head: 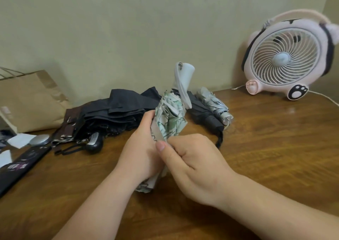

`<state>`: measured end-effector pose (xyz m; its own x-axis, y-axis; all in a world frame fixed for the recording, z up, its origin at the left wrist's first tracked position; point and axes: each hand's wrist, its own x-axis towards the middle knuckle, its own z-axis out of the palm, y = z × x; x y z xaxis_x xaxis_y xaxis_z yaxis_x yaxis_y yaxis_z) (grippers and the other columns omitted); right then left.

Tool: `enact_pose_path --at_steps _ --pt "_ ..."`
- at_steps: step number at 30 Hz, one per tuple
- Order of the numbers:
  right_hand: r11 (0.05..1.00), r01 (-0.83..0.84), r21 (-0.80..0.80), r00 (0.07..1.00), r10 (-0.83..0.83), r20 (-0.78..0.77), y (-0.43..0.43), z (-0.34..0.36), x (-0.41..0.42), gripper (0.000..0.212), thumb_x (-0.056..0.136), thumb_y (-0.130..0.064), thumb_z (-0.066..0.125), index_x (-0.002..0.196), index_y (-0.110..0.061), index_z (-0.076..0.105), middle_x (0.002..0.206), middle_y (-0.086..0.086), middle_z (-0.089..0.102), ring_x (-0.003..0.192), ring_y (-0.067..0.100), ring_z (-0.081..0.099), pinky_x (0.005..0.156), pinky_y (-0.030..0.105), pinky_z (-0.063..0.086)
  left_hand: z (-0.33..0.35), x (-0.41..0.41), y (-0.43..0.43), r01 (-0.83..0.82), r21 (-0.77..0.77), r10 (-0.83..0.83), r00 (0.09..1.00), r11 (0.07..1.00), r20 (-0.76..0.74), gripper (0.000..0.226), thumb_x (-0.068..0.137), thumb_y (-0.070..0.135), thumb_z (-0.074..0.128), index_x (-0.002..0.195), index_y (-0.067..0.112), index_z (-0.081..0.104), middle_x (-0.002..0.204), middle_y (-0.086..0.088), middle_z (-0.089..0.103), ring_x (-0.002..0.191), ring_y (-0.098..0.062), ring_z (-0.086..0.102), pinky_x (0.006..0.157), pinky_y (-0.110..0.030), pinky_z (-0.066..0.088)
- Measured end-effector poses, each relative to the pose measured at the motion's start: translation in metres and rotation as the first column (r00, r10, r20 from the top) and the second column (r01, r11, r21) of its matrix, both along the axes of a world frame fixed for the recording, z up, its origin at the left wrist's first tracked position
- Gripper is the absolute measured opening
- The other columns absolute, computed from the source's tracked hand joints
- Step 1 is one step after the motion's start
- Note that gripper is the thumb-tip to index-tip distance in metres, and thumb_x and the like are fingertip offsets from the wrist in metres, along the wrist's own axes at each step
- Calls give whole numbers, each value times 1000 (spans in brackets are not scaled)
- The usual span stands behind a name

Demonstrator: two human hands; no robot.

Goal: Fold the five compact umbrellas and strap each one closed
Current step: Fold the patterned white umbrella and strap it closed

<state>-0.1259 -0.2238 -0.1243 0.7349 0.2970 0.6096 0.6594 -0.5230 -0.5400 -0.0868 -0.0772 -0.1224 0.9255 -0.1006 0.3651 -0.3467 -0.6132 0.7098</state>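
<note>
- The green-and-white patterned umbrella [170, 117] is held clear of the wooden table [266, 148], between both hands, at the centre of the view.
- Long axis: near upright, leaning slightly right. The pale grey handle [185, 73] with its wrist loop is at the top. The other end sits low, between the two wrists.
- Left hand [139, 151]: the fingers wrap round the canopy from its left side and carry the bundle.
- Right hand [194, 166]: the thumb and curled forefinger pinch a pale strip [157, 134] on the near face of the canopy. It is probably the closing strap, but the frame does not confirm this.
- Governing relation: the strip lies at the right thumb tip and runs up and left across the bundle. The right hand is therefore the nearer one for wrapping, while the left should keep the pleats compressed.
- Materials: thin, creased printed fabric in loose pleats, a smooth moulded handle and a flat ribbon loop.
- Behind, left: a loose black umbrella [119, 109], lying in an unfolded heap.
- Behind, right: a rolled black umbrella [205, 117] just beside a rolled silver umbrella [214, 104].
</note>
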Motion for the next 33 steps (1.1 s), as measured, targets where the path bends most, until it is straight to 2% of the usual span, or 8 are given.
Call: enact_pose_path --at_steps 4,9,14,17,22,26,30,33 --pt "994 52 101 999 -53 1 -10 0 12 47 102 -39 43 60 -18 39 53 -5 39 52 19 42 51 46 38 9 -4 4 70 -192 -91 990 979 -106 42 78 27 78 112 42 57 100 23 73 88 3 69 73 -20 55" --pt "977 55 208 998 -45 -49 -14 1 19 49 99 -33 48 57 -7 49 53 8 48 53 23 48 54 46 38 7 -6 6 100 -428 -240 927 898 -289 52 71 1 81 112 28 64 105 -7 75 93 -30 74 80 -54 61" --pt "917 48 395 933 100 -346 -15 6 23 37 98 -17 63 66 3 63 57 12 58 52 17 51 53 34 44 8 -13 4 70 -717 -501 761 694 -411 57 66 -8 69 118 15 64 89 -21 68 62 -33 66 53 -38 56" --pt "849 63 524 838 241 -491 -21 15 24 28 92 -12 69 72 7 68 57 1 57 53 9 50 54 23 42 5 -16 5 43 -759 -591 657 649 -468 48 67 -3 70 112 12 61 81 -19 63 53 -32 61 49 -35 54" --pt "837 53 545 687 366 -628 -33 18 27 24 90 -8 69 78 13 67 76 19 63 68 30 56 65 41 50 -1 -18 1 -29 -751 -633 516 660 -577 52 65 9 71 116 6 60 85 -18 63 61 -27 64 50 -33 54" --pt "789 95 606 627 426 -652 -34 11 29 18 91 -6 68 75 3 70 73 13 64 67 19 59 62 31 54 -4 -17 -1 -62 -720 -585 537 692 -608 54 65 8 66 119 7 60 80 -14 63 62 -25 64 54 -37 56" --pt "747 108 656 676 429 -599 -30 12 22 24 89 -10 73 83 13 70 76 18 66 63 20 64 57 28 55 -6 -19 -1 -35 -751 -590 594 660 -546 56 65 9 64 120 2 61 78 -17 64 59 -25 64 53 -38 57" --pt "771 124 625 879 206 -429 -19 4 12 18 86 -13 80 77 2 75 70 12 70 60 16 66 54 27 52 -12 -20 -5 25 -852 -651 657 523 -380 56 63 3 63 120 5 67 92 -23 65 71 -32 67 63 -41 58"
